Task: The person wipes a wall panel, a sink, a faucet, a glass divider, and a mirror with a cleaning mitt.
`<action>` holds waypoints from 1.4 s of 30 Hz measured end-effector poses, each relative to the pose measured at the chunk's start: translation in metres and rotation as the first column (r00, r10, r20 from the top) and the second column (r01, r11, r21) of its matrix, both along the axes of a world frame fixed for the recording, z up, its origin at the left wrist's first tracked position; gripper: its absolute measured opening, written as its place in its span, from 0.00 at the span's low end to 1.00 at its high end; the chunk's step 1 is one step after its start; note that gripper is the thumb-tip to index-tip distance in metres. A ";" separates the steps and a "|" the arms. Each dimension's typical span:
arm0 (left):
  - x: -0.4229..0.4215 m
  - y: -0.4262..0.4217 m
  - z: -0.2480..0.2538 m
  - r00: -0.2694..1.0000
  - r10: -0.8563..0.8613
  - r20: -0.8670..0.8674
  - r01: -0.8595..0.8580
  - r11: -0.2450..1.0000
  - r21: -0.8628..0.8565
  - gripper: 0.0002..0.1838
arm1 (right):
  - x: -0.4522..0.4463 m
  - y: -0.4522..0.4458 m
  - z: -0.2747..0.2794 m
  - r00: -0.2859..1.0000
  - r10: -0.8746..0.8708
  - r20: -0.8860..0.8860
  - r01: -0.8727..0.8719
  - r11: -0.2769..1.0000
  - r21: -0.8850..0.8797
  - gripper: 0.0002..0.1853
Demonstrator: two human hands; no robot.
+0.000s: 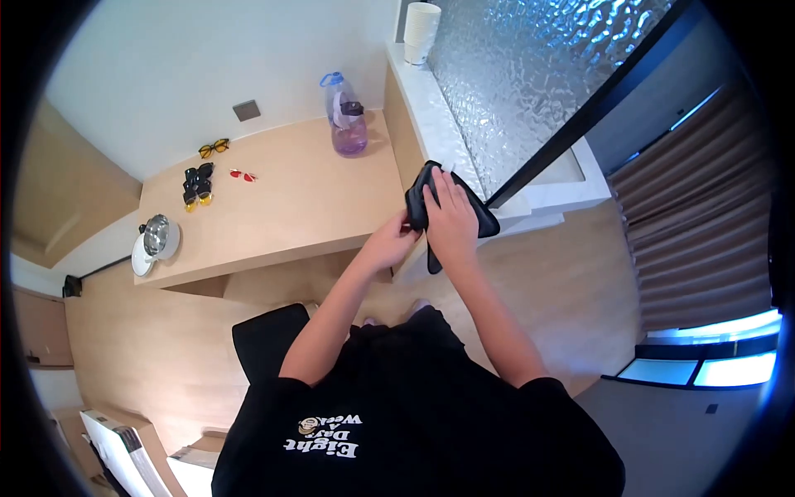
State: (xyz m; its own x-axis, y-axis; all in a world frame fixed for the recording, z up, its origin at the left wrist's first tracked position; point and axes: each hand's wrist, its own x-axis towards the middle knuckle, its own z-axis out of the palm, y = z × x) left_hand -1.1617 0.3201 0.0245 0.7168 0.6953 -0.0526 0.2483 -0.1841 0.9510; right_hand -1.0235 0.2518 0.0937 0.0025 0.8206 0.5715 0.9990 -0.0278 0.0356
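A black, soft-looking pouch is at the corner where the wooden desk meets the white ledge, with a narrow black strip hanging below it. My right hand lies over its top, fingers long across the surface and thumb apart on the left side, closed on the pouch. At the pouch's lower left edge, my left hand has its fingers bent and pressed against it. Part of those fingertips is hidden by the pouch. Whether the pouch rests on the ledge or is held above it, I cannot tell.
On the desk stand a purple-tinted water bottle, several dark and yellow sunglasses, red glasses and a metal bowl. Stacked white cups stand on the ledge beside textured glass. A black chair is behind left.
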 end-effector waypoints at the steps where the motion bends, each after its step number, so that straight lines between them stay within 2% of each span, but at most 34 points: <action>1: -0.003 -0.011 -0.002 0.993 0.021 0.119 -0.008 0.995 -0.102 0.25 | 0.003 -0.004 -0.001 1.000 0.025 -0.012 -0.025 0.999 0.020 0.19; 2: -0.006 -0.017 -0.003 0.971 0.051 0.234 -0.003 0.980 -0.200 0.25 | 0.005 -0.007 -0.001 0.999 0.048 -0.022 -0.047 0.998 0.045 0.17; 3: -0.010 -0.022 0.004 0.973 0.035 0.228 0.011 0.980 -0.197 0.25 | 0.005 -0.010 0.003 0.999 0.040 -0.018 -0.038 0.997 0.073 0.17; 5: -0.021 -0.030 0.024 0.998 0.064 0.022 -0.058 0.978 -0.201 0.25 | 0.006 -0.020 0.002 0.998 0.047 -0.039 -0.043 0.994 0.099 0.18; 8: -0.036 -0.029 0.032 0.998 0.043 0.048 -0.028 0.957 -0.290 0.25 | 0.006 -0.040 -0.002 0.995 0.070 -0.074 -0.060 0.989 0.137 0.18; 10: -0.041 -0.032 0.035 0.995 0.063 0.072 -0.044 0.971 -0.234 0.23 | 0.008 -0.055 -0.008 0.990 0.105 -0.090 -0.093 0.988 0.121 0.18; 12: -0.047 -0.032 0.026 0.996 0.050 0.072 -0.036 0.983 -0.178 0.24 | 0.013 -0.065 -0.020 0.989 0.100 -0.109 -0.079 0.981 0.178 0.18; 14: -0.047 -0.037 0.022 0.997 0.013 0.081 0.001 0.984 -0.178 0.24 | 0.019 -0.072 -0.027 0.979 0.123 -0.160 -0.100 0.984 0.145 0.20; 18: -0.034 -0.049 0.020 0.986 -0.052 0.157 0.085 0.974 -0.210 0.25 | 0.010 -0.079 -0.062 0.986 0.012 -0.167 0.006 0.994 0.105 0.26; 20: -0.025 -0.052 0.015 0.976 -0.057 0.209 0.103 0.970 -0.220 0.28 | -0.001 -0.077 -0.083 0.977 -0.075 -0.201 0.090 0.994 0.067 0.33; 22: -0.013 -0.051 0.010 0.997 0.022 0.078 -0.009 0.986 -0.169 0.29 | -0.003 -0.072 -0.093 0.975 -0.067 -0.213 0.084 0.994 0.073 0.33; 23: -0.006 -0.048 0.001 0.997 0.008 0.082 0.005 0.987 -0.161 0.29 | -0.004 -0.071 -0.094 0.973 -0.056 -0.225 0.083 0.990 0.111 0.32; 25: 0.006 -0.043 -0.016 0.971 0.077 0.228 -0.126 0.970 0.209 0.31 | -0.001 -0.070 -0.099 0.977 -0.048 -0.207 0.083 0.983 0.162 0.28; 26: 0.008 -0.043 -0.018 0.971 0.064 0.229 -0.114 0.970 0.215 0.31 | -0.001 -0.071 -0.102 0.977 -0.059 -0.206 0.095 0.981 0.168 0.28; 28: 0.013 -0.047 -0.001 0.944 0.193 0.266 -0.197 0.980 -0.010 0.31 | -0.008 -0.073 -0.110 0.950 -0.091 -0.299 0.126 0.987 0.098 0.28; 29: 0.016 -0.051 0.006 0.912 0.213 0.350 -0.127 0.959 -0.253 0.35 | -0.016 -0.074 -0.116 0.917 -0.104 -0.385 0.130 0.991 0.043 0.30; 30: 0.017 -0.055 0.008 0.914 0.207 0.350 -0.121 0.960 -0.252 0.35 | -0.027 -0.073 -0.116 0.916 -0.109 -0.385 0.137 0.990 0.045 0.30; 32: 0.017 -0.061 0.010 0.902 0.323 0.286 -0.216 0.912 -0.349 0.28 | -0.039 -0.071 -0.110 0.822 -0.091 -0.562 0.159 0.984 0.073 0.32; 33: 0.017 -0.061 0.004 0.900 0.326 0.289 -0.217 0.911 -0.351 0.28 | -0.039 -0.074 -0.108 0.807 -0.060 -0.587 0.115 0.992 0.056 0.34; 34: 0.015 -0.061 -0.005 0.907 0.309 0.284 -0.202 0.914 -0.351 0.25 | -0.035 -0.077 -0.117 0.809 -0.058 -0.585 0.111 0.992 0.054 0.34; 36: 0.010 -0.064 -0.016 0.912 0.304 0.276 -0.195 0.912 -0.361 0.22 | -0.028 -0.082 -0.131 0.802 0.066 -0.594 0.005 0.993 0.117 0.36; 37: 0.007 -0.066 -0.017 0.944 0.258 0.204 -0.159 0.901 -0.404 0.19 | -0.026 -0.088 -0.138 0.802 0.067 -0.594 -0.002 0.994 0.109 0.36; 38: 0.005 -0.069 -0.018 0.969 0.207 0.134 -0.126 0.884 -0.450 0.16 | -0.025 -0.094 -0.144 0.727 0.088 -0.681 -0.061 0.996 0.064 0.36; 39: 0.003 -0.075 -0.011 0.969 0.190 0.159 -0.097 0.881 -0.462 0.16 | -0.026 -0.101 -0.151 0.641 0.097 -0.761 -0.124 0.992 0.023 0.36; 40: 0.003 -0.079 -0.021 0.967 0.199 0.157 -0.104 0.876 -0.472 0.16 | -0.030 -0.107 -0.158 0.641 0.095 -0.762 -0.132 0.991 0.012 0.36; 41: 0.004 -0.082 -0.035 0.979 0.168 0.114 -0.134 0.958 -0.255 0.15 | -0.034 -0.113 -0.165 0.572 0.079 -0.816 -0.161 0.987 -0.018 0.37; 42: 0.006 -0.084 -0.043 0.987 0.146 0.064 -0.145 0.989 -0.022 0.15 | -0.037 -0.118 -0.177 0.501 0.059 -0.863 -0.192 0.980 -0.045 0.38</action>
State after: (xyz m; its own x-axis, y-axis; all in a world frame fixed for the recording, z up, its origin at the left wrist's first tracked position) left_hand -1.1553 0.2358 -0.0190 0.6102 0.7920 -0.0226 0.2090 -0.1334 0.9688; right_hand -1.0603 0.1340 -0.0828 0.3260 0.9122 0.2483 0.5360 0.0380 -0.8433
